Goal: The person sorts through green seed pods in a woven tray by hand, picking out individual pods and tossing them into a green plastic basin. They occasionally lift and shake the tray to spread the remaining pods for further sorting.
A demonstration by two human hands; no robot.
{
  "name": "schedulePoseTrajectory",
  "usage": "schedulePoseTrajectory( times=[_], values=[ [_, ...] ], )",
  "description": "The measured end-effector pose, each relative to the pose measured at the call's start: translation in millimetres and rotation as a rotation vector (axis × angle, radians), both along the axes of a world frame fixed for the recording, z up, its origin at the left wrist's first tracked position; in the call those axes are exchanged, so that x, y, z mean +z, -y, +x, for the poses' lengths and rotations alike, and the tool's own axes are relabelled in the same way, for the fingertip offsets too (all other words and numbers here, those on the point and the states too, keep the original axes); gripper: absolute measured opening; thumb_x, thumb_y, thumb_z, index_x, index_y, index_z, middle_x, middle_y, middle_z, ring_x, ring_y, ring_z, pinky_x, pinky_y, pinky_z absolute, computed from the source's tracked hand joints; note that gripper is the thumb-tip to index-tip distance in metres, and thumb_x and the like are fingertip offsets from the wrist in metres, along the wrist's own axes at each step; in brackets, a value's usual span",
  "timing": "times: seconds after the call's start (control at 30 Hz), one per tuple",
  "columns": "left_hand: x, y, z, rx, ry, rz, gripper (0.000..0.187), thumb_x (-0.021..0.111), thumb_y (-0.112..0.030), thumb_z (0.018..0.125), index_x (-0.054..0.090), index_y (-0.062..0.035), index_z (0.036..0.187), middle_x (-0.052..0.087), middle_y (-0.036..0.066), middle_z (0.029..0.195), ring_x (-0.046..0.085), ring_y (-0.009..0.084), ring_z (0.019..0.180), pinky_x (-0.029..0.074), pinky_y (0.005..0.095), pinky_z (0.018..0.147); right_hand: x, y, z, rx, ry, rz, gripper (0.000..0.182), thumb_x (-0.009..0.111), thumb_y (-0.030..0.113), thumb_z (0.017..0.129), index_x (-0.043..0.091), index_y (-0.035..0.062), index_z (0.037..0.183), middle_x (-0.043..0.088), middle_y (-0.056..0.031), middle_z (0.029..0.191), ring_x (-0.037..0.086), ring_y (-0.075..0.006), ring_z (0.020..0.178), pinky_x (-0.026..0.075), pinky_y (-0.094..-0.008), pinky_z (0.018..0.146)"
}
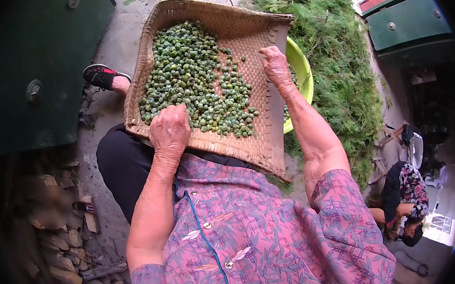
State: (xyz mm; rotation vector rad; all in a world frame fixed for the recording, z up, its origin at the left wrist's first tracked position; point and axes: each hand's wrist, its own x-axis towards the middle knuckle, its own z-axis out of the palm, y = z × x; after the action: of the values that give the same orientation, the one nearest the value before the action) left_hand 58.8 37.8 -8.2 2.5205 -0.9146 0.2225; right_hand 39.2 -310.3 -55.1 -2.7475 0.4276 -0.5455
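Observation:
A woven bamboo winnowing basket (219, 145) rests tilted across my lap, its flat open lip toward the right. Small round green fruits or cones (185, 64) are heaped at its left and far side, thinning out toward the lip. My left hand (169, 128) is closed over the near part of the heap, knuckles up; its fingertips and anything in them are hidden. Near the lip, my right hand (276, 64) has its fingers curled together above the bare weave, and what they hold, if anything, does not show. Partly under the lip stands a yellow-green basin (301, 73) with some of the green pieces inside.
Cut green foliage (327, 46) covers the ground beyond the basin. Dark green cabinet doors (31, 67) stand at the left, above stacked firewood (63, 248). Another person (405, 197) bends down at the far right. A shoe (104, 77) shows left of the basket.

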Motion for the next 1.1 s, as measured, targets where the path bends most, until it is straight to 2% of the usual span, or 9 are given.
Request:
schedulePoseTrajectory(
  times=[0.07,0.13,0.23,0.3,0.43,0.53,0.7,0.9,1.1],
  values=[
    [-1.2,-0.1,0.2,0.003,0.003,0.002,0.006,0.06,-0.011,0.078,0.055,-0.0089,0.074,0.058,0.007,0.072,0.061,0.0258,0.073,0.049,0.0392,0.066,-9.4,-17.2,15.2,0.02,-0.056,-0.013,0.024,0.061,0.007,0.079,0.066,0.0079,0.102,0.062,-0.011,0.104,0.06,-0.0302,0.096,0.048,-0.0377,0.085],
    [-0.4,0.1,0.0,0.007,-0.001,0.005,0.007,0.06,-0.011,0.078,0.055,-0.009,0.074,0.058,0.007,0.072,0.061,0.0257,0.073,0.049,0.0391,0.065,-16.4,-29.1,24.6,0.063,-0.148,-0.128,0.02,0.052,0.007,0.082,0.065,0.0101,0.097,0.061,-0.0101,0.101,0.057,-0.0315,0.1,0.049,-0.041,0.084],
    [0.1,-0.2,1.1,0.019,0.002,-0.006,0.007,0.059,-0.011,0.078,0.055,-0.0091,0.073,0.058,0.007,0.072,0.061,0.0255,0.072,0.049,0.039,0.064,-15.7,-36.2,29.2,0.113,-0.25,-0.184,0.016,0.05,0.007,0.083,0.063,0.0087,0.092,0.06,-0.011,0.098,0.056,-0.0323,0.098,0.049,-0.0421,0.082],
    [1.4,-0.6,0.8,0.026,-0.091,0.076,0.009,0.063,-0.012,0.079,0.062,-0.0082,0.087,0.062,0.009,0.08,0.062,0.0273,0.078,0.051,0.039,0.069,-25.0,-33.5,32.3,0.121,-0.234,-0.193,0.01,0.052,0.007,0.081,0.06,0.0073,0.086,0.059,-0.0128,0.098,0.056,-0.0329,0.095,0.048,-0.0427,0.081],
    [3.9,0.8,0.2,0.028,-0.099,0.071,0.008,0.062,-0.012,0.079,0.062,-0.0081,0.086,0.062,0.009,0.08,0.062,0.0278,0.078,0.051,0.0394,0.069,-26.7,-38.5,36.7,-0.006,-0.173,0.005,0.007,0.056,0.009,0.08,0.06,0.0056,0.085,0.057,-0.0169,0.097,0.056,-0.036,0.095,0.047,-0.0452,0.082],
    [5.8,1.0,0.3,0.028,-0.115,0.066,0.008,0.063,-0.012,0.079,0.062,-0.0081,0.086,0.062,0.009,0.079,0.062,0.0281,0.078,0.051,0.0395,0.069,-22.4,-40.4,48.2,-0.078,-0.091,0.12,0.014,0.059,0.015,0.082,0.063,0.0066,0.092,0.057,-0.0188,0.096,0.058,-0.0376,0.093,0.048,-0.0462,0.08],
    [3.2,1.4,-0.1,0.033,-0.102,0.065,0.007,0.063,-0.012,0.079,0.061,-0.0079,0.084,0.061,0.009,0.078,0.062,0.0281,0.078,0.05,0.0397,0.068,-35.0,-46.2,74.6,-0.058,-0.028,0.179,0.015,0.059,0.01,0.08,0.068,0.0106,0.093,0.061,-0.0149,0.088,0.057,-0.0333,0.088,0.048,-0.0422,0.079],
    [3.6,0.9,0.4,0.032,-0.107,0.064,0.007,0.063,-0.012,0.078,0.061,-0.008,0.083,0.061,0.009,0.078,0.062,0.028,0.078,0.05,0.0398,0.068,-34.5,-62.7,90.1,0.042,-0.089,-0.14,0.017,0.056,0.009,0.079,0.07,0.0157,0.085,0.059,-0.0093,0.089,0.056,-0.0303,0.088,0.05,-0.0393,0.076],
    [1.0,0.4,1.1,0.037,-0.123,0.051,0.008,0.064,-0.012,0.078,0.062,-0.008,0.084,0.062,0.01,0.079,0.062,0.028,0.077,0.05,0.0396,0.068,-41.7,-66.4,88.1,0.087,-0.114,-0.097,0.011,0.056,0.007,0.076,0.064,0.0071,0.084,0.058,-0.0133,0.091,0.055,-0.0327,0.092,0.049,-0.0415,0.079]
  ],
)
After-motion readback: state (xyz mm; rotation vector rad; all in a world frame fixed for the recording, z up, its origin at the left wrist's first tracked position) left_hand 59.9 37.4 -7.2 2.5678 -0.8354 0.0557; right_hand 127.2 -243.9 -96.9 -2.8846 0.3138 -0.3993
